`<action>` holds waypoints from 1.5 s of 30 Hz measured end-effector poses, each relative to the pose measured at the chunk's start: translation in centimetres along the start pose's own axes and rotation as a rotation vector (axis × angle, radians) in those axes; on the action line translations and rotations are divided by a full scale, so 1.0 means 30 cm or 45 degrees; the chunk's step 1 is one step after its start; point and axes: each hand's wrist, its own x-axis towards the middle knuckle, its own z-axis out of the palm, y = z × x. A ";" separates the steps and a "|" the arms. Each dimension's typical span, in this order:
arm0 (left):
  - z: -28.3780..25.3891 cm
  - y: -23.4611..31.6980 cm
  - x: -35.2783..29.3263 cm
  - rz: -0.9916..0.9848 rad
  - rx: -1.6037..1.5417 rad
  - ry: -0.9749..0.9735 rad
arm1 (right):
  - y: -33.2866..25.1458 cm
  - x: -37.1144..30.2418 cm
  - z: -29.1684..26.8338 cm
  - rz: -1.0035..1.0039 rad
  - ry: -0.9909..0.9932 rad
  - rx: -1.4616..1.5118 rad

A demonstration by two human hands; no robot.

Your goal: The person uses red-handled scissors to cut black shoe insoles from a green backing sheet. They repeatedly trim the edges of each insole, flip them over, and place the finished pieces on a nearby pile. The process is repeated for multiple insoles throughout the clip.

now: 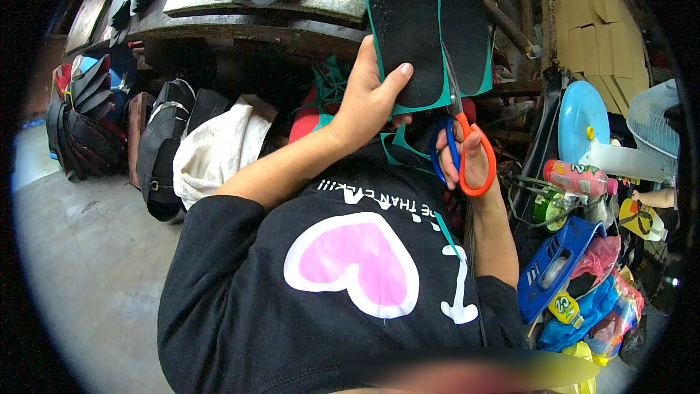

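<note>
My left hand [368, 98] grips the lower left edge of a teal-backed sheet bearing black insole shapes [408, 36], its thumb lying on the black face. In my right hand [470, 159] are scissors [490, 155] with one orange and one blue handle loop. Their blades point up, at the gap between two black shapes, where the teal margin shows. Curled teal offcuts [408, 149] hang just below the sheet, near the scissors. A thin teal strip [450, 237] lies on my black shirt.
Stacked dark soles [87, 117] stand at the left beside a black bag [164, 146] and a white cloth [222, 149]. A workbench [255, 25] with more sole pieces runs behind. Bottles [576, 177], a blue basket [561, 266] and a fan [656, 128] crowd the right.
</note>
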 end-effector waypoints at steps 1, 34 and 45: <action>-0.011 0.004 0.020 0.094 -0.039 -0.011 | 0.004 -0.004 -0.002 -0.004 0.034 -0.017; -0.025 -0.024 0.033 0.103 -0.149 -0.083 | -0.052 -0.005 0.067 -0.088 0.069 0.106; -0.053 0.032 0.096 0.069 -0.273 -0.058 | -0.086 0.061 0.004 -0.162 -0.013 -0.114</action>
